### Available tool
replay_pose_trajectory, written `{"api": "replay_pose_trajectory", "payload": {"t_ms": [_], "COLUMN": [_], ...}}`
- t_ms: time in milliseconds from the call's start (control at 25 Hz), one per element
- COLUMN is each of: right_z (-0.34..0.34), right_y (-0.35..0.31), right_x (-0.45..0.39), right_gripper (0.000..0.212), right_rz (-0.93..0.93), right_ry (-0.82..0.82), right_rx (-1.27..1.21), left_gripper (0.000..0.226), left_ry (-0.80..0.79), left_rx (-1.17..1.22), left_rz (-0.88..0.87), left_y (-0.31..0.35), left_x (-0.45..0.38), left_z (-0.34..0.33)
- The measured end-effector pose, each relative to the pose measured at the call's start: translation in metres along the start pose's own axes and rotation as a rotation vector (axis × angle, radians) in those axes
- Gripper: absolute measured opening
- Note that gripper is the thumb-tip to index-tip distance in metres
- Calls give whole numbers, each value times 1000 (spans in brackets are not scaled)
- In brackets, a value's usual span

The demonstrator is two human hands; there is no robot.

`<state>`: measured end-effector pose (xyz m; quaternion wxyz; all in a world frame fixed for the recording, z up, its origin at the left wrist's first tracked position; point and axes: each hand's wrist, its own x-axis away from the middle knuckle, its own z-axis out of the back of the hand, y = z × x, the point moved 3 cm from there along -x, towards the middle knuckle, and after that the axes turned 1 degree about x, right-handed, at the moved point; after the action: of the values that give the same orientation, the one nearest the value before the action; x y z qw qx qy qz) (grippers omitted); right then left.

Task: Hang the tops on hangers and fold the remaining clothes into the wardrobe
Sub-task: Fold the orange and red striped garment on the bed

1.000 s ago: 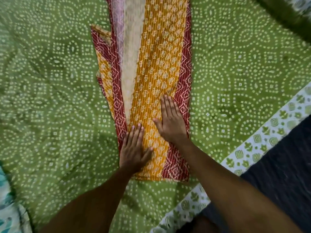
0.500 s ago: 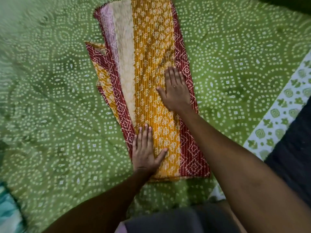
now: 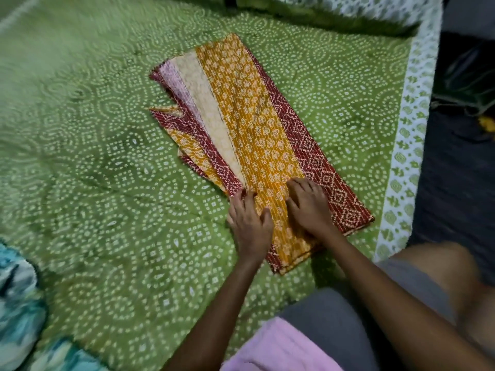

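Head view: both hands have slid back to the near end of the folded garment (image 3: 249,124) at six o'clock on the bed (image 3: 80,156), left hand (image 3: 249,223) and right hand (image 3: 310,207) now curling onto its hem, probably for the next fold.

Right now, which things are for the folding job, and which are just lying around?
For the job:
long folded orange-and-red printed garment
left hand and right hand, both on its near end

Just lying about:
green dotted bedsheet underneath
blue-white patterned cloth
pink cloth
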<state>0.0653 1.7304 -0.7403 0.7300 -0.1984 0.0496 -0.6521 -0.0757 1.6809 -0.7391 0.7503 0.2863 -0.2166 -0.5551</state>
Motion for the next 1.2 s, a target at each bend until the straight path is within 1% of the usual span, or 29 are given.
{"api": "replay_pose_trajectory", "payload": {"t_ms": [80,160,200,280,360,400,520,640,720,800,840,920,960,1040,1080,1120,1160,1200], "right_z": [4,-4,-8,-16,-20,-22,-17,-7,-2,-1,-2,-9,-13,-20,-22,-23,-23,-23], "right_y": [-24,-58,-74,-96,-104,-105,-103,-97,-91,-88,-88,-88,-90,-93,-95,-98,-100,-101], "right_x": [7,8,6,-2,-5,-6,-10,-15,-14,-14,-13,-13,-13,-18,-21,-26,-31,-35], "right_gripper": [42,46,49,49,41,38,33,14,14,14,14,13,15,21,23,23,23,21], "right_rz": [-87,-73,-33,37,33,24,-5,11,8,18,26,34,31,20,17,9,-7,-33], "right_ry": [28,-14,-39,-49,-42,-38,-29,47,100,133,135,128,137,191,211,218,216,211], "right_rx": [-174,-384,-415,-363,-251,-203,-164,-281,-350,-370,-361,-334,-329,-341,-360,-380,-398,-414], "left_gripper": [51,51,49,46,44,41,29,22,21,23,24,28,29,33,35,36,35,32], "left_ry": [-105,-204,-250,-333,-421,-447,-458,-467,-426,-280,-183,1,36,2,2,36,68,60], "left_rx": [-111,-203,-276,-475,-640,-678,-692,-676,-676,-670,-679,-637,-565,-371,-329,-320,-324,-292], "left_rz": [-20,-153,-230,-380,-476,-507,-622,-673,-670,-631,-574,-394,-289,-78,-20,-9,-40,-96], "left_y": [-18,-30,-33,-31,-29,-28,-20,-17,-16,-17,-20,-34,-44,-57,-59,-56,-45,-33], "left_x": [-23,-49,-61,-84,-100,-106,-117,-137,-163,-195,-211,-243,-258,-277,-283,-289,-292,-294], "left_z": [17,35,42,51,60,64,73,77,82,87,91,97,99,102,101,100,98,92]}}
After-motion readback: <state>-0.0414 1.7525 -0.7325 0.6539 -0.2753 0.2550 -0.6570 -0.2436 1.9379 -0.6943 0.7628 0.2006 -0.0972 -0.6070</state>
